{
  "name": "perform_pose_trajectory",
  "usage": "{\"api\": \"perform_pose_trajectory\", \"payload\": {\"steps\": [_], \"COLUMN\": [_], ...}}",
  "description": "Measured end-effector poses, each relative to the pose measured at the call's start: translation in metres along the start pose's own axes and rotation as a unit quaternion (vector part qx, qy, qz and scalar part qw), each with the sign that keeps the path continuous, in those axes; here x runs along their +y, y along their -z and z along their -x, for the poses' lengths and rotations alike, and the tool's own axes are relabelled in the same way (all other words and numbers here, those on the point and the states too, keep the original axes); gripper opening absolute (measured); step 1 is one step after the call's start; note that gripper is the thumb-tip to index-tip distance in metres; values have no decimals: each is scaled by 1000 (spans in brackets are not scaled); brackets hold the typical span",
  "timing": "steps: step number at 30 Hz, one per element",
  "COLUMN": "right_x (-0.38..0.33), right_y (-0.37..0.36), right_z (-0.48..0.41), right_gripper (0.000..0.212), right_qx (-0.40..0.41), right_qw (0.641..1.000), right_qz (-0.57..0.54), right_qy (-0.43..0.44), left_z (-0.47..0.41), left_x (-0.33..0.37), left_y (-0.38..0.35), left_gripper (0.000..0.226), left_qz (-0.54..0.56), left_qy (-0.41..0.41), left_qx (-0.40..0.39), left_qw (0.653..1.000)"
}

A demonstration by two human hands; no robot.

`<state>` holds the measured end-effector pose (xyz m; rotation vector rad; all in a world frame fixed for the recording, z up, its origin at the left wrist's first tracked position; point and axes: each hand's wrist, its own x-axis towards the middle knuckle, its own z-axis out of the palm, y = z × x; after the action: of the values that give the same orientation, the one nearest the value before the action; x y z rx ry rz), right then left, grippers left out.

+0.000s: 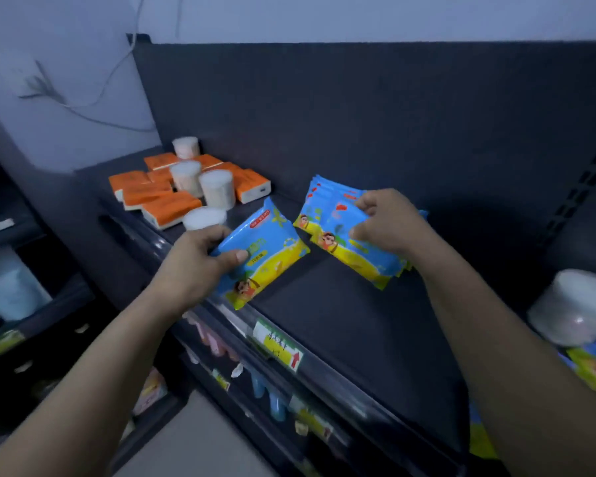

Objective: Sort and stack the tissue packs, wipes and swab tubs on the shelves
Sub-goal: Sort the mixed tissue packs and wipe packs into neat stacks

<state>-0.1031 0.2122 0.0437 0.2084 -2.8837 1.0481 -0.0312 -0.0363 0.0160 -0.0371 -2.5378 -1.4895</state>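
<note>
Our left hand (193,259) fingers grip one wipes pack (265,249); our right hand (389,222) fingers pinch a wipes stack (334,232) above the shelf (341,321).

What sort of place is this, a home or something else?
Most likely a small shop: a dark display shelf with a price label on its front rail, stocked with many identical wipes packs, orange tissue packs and swab tubs.

Both my forearms (83,390) reach in from the lower corners. My left hand (193,266), centre-left, grips one wipes pack (276,249); my right hand (393,225), centre, pinches a stack of packs (327,215).
</note>
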Motion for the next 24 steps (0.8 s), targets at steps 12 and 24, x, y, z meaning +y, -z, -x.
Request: {"api": "perform_pose_trajectory", "payload": {"steps": [12,24], "right_x": [48,41], "right_y": [-9,-49], "right_z": [-27,-64], "right_gripper": [44,41], "right_qx": [20,60], "right_qw": [965,948], "right_qz": [197,266], "right_qy": [-173,-163], "left_z": [-163,-229], "left_x": [-30,-40], "left_y": [-79,-101], "left_gripper": [12,32], "left_qz": [-181,-347], "left_qy": [-133,-314], "left_qx": [-211,-246], "left_qw": [952,849]}}
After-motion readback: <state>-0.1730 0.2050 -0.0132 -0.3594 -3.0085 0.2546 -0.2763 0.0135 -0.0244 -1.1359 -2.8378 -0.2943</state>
